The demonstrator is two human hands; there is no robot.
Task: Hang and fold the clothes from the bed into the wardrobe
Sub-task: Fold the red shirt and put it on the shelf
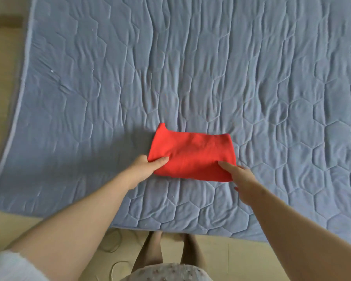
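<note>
Between left hand [147,169] and right hand [241,179], pinched, lies the red garment [193,154].

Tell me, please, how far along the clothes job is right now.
Done: the red garment lies folded into a compact rectangle on the blue quilted bed cover. In hand: the left hand and right hand pinch its near corners. Left: carrying it to the wardrobe, which is out of view.
</note>
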